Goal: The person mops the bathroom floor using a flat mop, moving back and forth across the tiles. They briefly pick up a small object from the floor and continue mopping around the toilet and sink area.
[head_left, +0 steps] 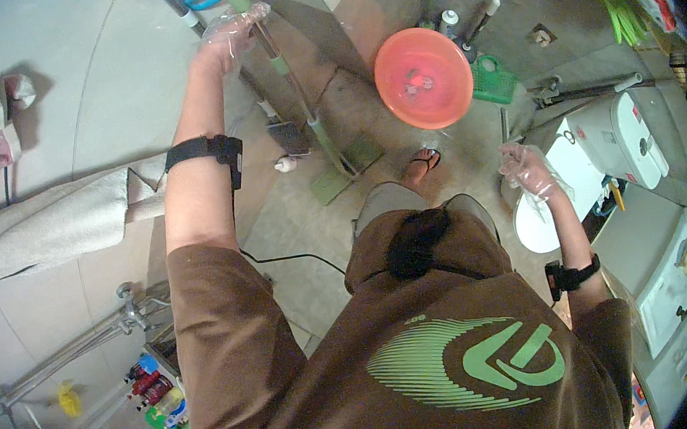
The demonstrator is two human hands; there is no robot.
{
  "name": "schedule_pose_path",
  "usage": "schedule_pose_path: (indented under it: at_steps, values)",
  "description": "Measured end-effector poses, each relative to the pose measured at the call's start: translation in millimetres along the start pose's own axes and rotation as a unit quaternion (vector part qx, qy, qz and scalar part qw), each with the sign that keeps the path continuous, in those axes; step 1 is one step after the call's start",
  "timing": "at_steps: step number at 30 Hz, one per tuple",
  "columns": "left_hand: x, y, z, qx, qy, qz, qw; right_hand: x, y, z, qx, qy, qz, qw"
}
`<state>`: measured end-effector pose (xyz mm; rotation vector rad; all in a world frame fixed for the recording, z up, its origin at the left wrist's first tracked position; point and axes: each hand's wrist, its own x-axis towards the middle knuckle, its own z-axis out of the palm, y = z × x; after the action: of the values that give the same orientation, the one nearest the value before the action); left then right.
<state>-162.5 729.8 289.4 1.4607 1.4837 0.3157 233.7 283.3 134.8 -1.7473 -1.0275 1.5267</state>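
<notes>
My left hand (pixel 232 38), in a clear plastic glove, is closed around the green and metal pole of a flat mop (pixel 316 123). The pole slants down to a green rectangular head (pixel 348 167) resting on the floor. Beside it, a second pole with a dark flat head (pixel 288 138) leans near the wall. My right hand (pixel 529 171), also gloved, hangs low beside the white toilet (pixel 537 224). Its fingers are curled in and nothing shows in them.
An orange-pink basin (pixel 423 78) stands ahead, with a green basket (pixel 493 80) and bottles behind it. A small white object (pixel 286 164) lies on the floor near the poles. Towels (pixel 42 228) hang at left. Several colourful bottles (pixel 157 391) stand at lower left.
</notes>
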Motion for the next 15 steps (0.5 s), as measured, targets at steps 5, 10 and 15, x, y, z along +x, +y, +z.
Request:
schedule_pose_path:
  at_steps: [5,10,15]
  values:
    - [-1.1,-18.9,11.5,0.031,0.043,0.029,0.998,4.1,0.0,12.2,-0.075,-0.021,-0.010,0.997]
    - [-17.6,-77.6,25.2,-0.104,0.204,0.190,0.955,-9.1,25.0,11.9,-0.113,0.026,-0.060,0.991]
    - [-96.7,-115.6,29.6,-0.273,0.291,0.106,0.911,-56.0,69.4,7.4,-0.057,0.078,-0.009,0.995]
